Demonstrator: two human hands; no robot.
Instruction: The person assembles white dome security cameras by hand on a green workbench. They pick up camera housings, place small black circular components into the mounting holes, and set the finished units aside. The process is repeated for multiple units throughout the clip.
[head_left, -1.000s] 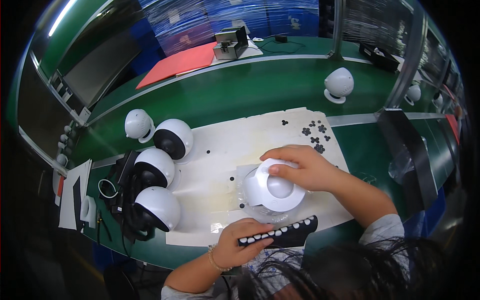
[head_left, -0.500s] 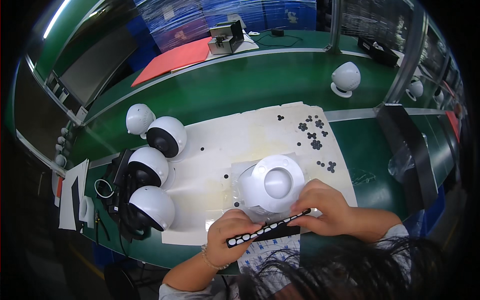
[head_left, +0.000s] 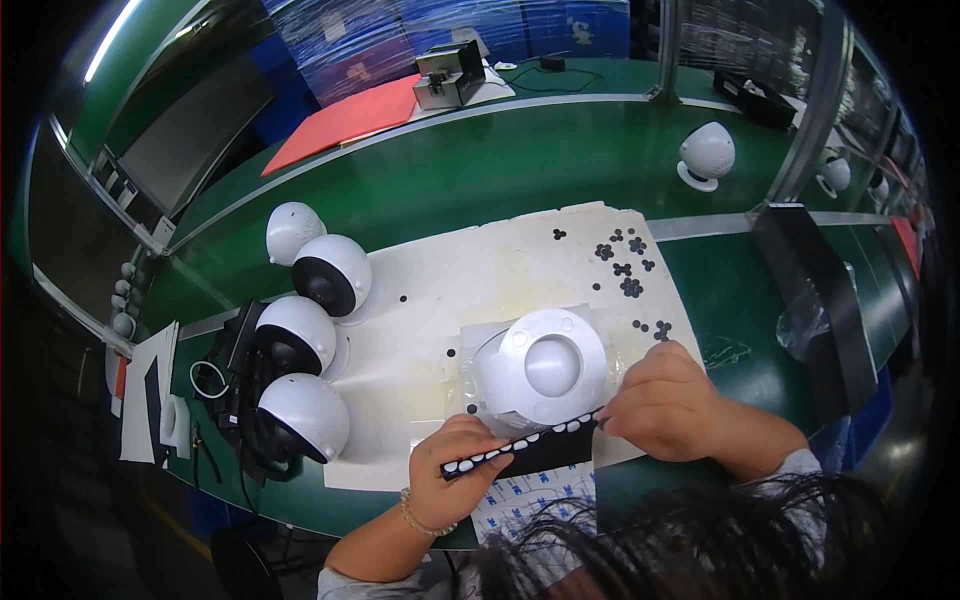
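Note:
My left hand [head_left: 455, 470] grips one end of a black sheet [head_left: 550, 450] whose upper edge shows a row of white round spots. At the sheet's other end, my right hand [head_left: 665, 405] has its fingertips pinched together; whether they hold the edge or a small piece is hidden. Just beyond the sheet lies a white round-bodied device [head_left: 545, 365], its ring-shaped base facing up, on a clear plastic bag [head_left: 475, 335]. Small black round pads [head_left: 631, 288] lie scattered, several in clusters, on the pale board [head_left: 430, 270]. A printed backing sheet [head_left: 535, 505] lies below my hands.
Several white ball-shaped devices [head_left: 305, 415] with black fronts stand at the left beside black cables [head_left: 255, 430] and pliers [head_left: 207, 455]. One white device [head_left: 707, 157] is on the green belt [head_left: 520, 150]. A black bin [head_left: 815, 310] stands at the right.
My right hand has drawn up and right to the sheet's end, its fingers closing in. The sheet's left end has lowered slightly. Devices on the green belt have shifted right.

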